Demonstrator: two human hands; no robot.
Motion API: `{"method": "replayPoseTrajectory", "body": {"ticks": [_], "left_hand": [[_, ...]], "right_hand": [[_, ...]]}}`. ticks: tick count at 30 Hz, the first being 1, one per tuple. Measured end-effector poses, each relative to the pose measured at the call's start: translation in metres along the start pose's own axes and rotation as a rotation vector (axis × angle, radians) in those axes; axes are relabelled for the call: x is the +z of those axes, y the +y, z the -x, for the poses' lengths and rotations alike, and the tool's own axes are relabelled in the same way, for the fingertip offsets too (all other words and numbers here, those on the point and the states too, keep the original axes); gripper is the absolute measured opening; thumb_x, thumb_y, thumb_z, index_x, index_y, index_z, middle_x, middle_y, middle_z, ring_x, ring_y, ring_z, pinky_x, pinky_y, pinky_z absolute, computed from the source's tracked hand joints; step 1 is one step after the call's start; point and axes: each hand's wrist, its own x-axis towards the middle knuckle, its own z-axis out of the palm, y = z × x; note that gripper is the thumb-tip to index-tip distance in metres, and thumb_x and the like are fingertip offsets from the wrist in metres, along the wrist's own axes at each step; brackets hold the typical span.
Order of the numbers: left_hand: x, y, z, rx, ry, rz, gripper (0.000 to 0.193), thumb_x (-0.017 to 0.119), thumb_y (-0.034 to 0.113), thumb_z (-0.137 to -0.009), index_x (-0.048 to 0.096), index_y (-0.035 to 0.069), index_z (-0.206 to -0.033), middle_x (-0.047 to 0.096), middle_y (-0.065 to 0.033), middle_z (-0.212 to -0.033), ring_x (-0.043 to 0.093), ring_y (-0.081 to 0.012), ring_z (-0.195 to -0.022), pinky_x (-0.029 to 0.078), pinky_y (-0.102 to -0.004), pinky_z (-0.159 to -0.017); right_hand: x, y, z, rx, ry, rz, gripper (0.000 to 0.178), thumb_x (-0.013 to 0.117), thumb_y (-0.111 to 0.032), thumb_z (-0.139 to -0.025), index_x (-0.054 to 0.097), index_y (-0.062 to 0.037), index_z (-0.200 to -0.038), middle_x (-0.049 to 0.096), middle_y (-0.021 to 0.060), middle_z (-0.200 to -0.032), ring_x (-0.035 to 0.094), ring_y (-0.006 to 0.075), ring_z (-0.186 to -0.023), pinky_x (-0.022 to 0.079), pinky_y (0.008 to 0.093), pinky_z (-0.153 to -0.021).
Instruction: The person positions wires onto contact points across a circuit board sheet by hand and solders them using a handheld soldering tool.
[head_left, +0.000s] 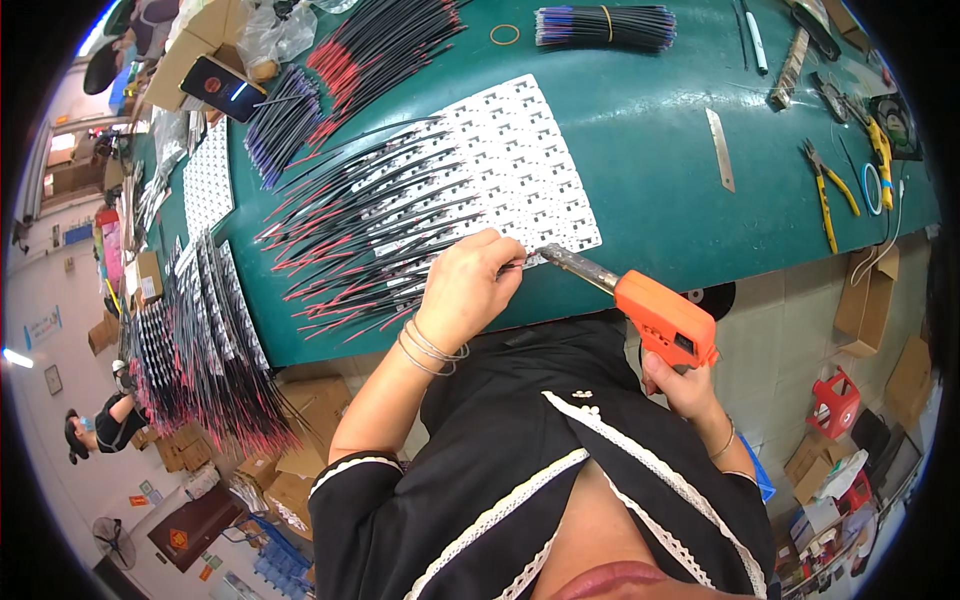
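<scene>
A white panel of small circuit boards (540, 150) lies on the green tabletop, its left part covered by rows of black wires with red ends (340, 250). At the panel's near edge, my left hand (468, 282) is closed in a pinch; a short dark piece, apparently a wire, shows at its fingertips. My right hand (682, 385) is wrapped round the handle of an orange soldering gun (665, 318). The gun's metal tip points left and meets the panel's near corner, close beside my left fingertips. Whether it touches a wire is too small to tell.
Loose black-and-red wires (385, 50), a rubber-banded wire bundle (605, 28), a phone (222, 88) and purple-ended wires (283, 125) lie at the back. Rightward are a blade (720, 150) and yellow-handled pliers (828, 190). Wired panels (205, 340) overhang the left edge.
</scene>
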Motion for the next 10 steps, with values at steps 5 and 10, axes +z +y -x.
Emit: {"method": "replayPoseTrajectory", "body": {"ticks": [5, 10], "left_hand": [[0.0001, 0.0008, -0.0010, -0.004, -0.008, -0.027, 0.004, 0.061, 0.003, -0.069, 0.060, 0.006, -0.072, 0.056, -0.0088, -0.067, 0.056, -0.0257, -0.059, 0.044, -0.0328, -0.054], [-0.0012, 0.0021, -0.0021, 0.017, -0.018, -0.079, 0.004, 0.061, 0.004, -0.070, 0.061, 0.006, -0.073, 0.056, -0.0089, -0.067, 0.057, -0.0256, -0.060, 0.044, -0.0333, -0.055]], "right_hand": [[0.0002, -0.0002, 0.0008, 0.018, 0.021, -0.027, 0.033, 0.061, -0.011, -0.080, 0.049, 0.0016, -0.108, 0.055, 0.0028, -0.069, 0.049, 0.0070, -0.048, 0.042, 0.0212, -0.042], [-0.0014, -0.0025, 0.0011, 0.029, 0.002, -0.019, 0.036, 0.061, -0.012, -0.080, 0.048, 0.0003, -0.111, 0.055, 0.0033, -0.069, 0.050, 0.0075, -0.049, 0.043, 0.0219, -0.042]]}}
